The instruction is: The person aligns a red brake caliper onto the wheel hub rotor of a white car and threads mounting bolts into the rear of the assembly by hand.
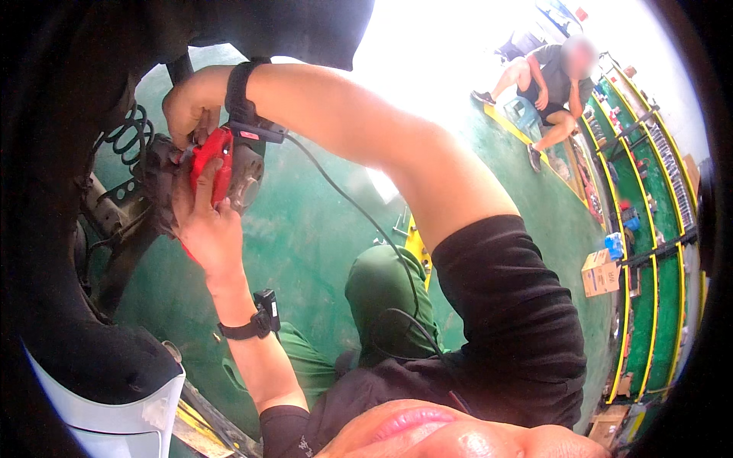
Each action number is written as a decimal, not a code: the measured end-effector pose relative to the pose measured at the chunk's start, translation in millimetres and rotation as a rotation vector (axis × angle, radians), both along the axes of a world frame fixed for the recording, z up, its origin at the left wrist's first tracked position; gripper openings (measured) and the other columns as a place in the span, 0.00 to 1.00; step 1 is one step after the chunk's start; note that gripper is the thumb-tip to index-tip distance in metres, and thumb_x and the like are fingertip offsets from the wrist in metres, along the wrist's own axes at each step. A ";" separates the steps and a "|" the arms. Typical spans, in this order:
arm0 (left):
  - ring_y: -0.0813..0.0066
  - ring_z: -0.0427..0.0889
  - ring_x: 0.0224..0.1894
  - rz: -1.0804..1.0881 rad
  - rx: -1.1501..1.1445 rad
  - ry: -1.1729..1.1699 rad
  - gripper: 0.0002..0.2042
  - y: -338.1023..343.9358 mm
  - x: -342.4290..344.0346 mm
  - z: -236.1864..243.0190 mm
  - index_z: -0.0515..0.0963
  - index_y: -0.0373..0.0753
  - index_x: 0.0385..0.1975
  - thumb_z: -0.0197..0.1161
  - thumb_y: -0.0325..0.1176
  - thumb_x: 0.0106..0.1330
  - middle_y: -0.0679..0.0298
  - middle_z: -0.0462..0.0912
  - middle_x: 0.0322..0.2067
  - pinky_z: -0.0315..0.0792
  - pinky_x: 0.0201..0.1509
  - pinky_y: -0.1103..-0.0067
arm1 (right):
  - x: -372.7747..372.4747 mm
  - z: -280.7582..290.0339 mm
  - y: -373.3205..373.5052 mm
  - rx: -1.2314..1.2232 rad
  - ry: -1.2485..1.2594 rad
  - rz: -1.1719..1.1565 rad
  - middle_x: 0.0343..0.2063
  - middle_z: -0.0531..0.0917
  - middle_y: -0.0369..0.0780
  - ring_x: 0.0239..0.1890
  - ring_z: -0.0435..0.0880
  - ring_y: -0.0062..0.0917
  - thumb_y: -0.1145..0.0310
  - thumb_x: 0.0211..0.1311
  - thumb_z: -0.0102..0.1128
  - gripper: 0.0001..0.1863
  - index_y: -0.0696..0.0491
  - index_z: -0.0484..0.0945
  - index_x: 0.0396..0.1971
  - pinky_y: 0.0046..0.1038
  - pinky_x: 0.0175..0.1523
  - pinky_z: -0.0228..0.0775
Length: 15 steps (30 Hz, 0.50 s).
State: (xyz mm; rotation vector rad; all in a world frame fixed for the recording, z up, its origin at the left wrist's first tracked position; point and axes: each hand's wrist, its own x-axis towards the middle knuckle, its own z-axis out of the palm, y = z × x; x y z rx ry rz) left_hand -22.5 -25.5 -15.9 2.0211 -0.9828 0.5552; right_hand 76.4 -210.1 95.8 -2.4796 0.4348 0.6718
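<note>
Inside a dark wheel well, a red brake caliper (pixel 222 172) sits against a dusty metal hub (pixel 247 179). My left hand (pixel 200 233) comes up from below, its fingers gripping the caliper's front face. Over the caliper's top, my right hand (pixel 192 107) is curled, fingertips down at its upper left edge; what they pinch is too hidden to make out. A black coil spring (pixel 126 137) and suspension parts stand just left of both hands. A cable (pixel 351 206) runs down from the device on my right wrist.
A white body panel (pixel 99 412) is at lower left, beside the black arch liner. At upper right, a person (pixel 553 88) sits on a low blue stool (pixel 521 114). Green, yellow-edged shelving (pixel 645 298) with parts curves along the right, with a cardboard box (pixel 599 275).
</note>
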 end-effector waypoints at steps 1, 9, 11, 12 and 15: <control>0.50 0.74 0.66 0.004 0.001 -0.010 0.35 -1.0 -0.5 -0.2 0.79 0.58 0.59 0.70 0.19 0.48 0.57 0.75 0.64 0.73 0.66 0.59 | -0.6 2.5 1.4 -0.013 0.020 -0.013 0.36 0.88 0.41 0.31 0.86 0.26 0.60 0.55 0.75 0.14 0.50 0.87 0.39 0.30 0.38 0.81; 0.46 0.75 0.64 -0.009 -0.028 -0.006 0.35 -1.0 -1.7 3.3 0.80 0.57 0.58 0.67 0.17 0.48 0.51 0.76 0.62 0.74 0.65 0.59 | -9.1 8.4 -17.6 0.278 -0.010 0.017 0.36 0.88 0.40 0.35 0.87 0.25 0.59 0.54 0.76 0.17 0.50 0.88 0.42 0.28 0.41 0.82; 0.48 0.74 0.65 -0.019 -0.029 0.003 0.35 -1.7 -1.9 2.9 0.80 0.57 0.58 0.68 0.17 0.48 0.53 0.76 0.62 0.73 0.66 0.59 | -7.0 4.9 -30.0 0.339 0.015 0.051 0.37 0.88 0.39 0.38 0.89 0.23 0.57 0.55 0.76 0.20 0.54 0.86 0.43 0.25 0.43 0.82; 0.49 0.74 0.66 -0.022 -0.027 -0.003 0.35 -1.9 -1.1 2.6 0.80 0.57 0.59 0.69 0.18 0.48 0.55 0.76 0.63 0.73 0.66 0.59 | -7.4 5.2 -34.1 0.349 0.008 0.137 0.37 0.88 0.39 0.39 0.89 0.23 0.55 0.56 0.76 0.21 0.54 0.87 0.43 0.24 0.44 0.82; 0.51 0.73 0.66 -0.025 -0.023 -0.018 0.35 -2.1 -1.0 2.9 0.79 0.58 0.59 0.70 0.19 0.48 0.57 0.76 0.63 0.72 0.67 0.60 | -6.8 4.4 -36.4 0.255 0.029 0.231 0.38 0.88 0.38 0.41 0.88 0.23 0.52 0.58 0.74 0.22 0.53 0.87 0.44 0.23 0.45 0.82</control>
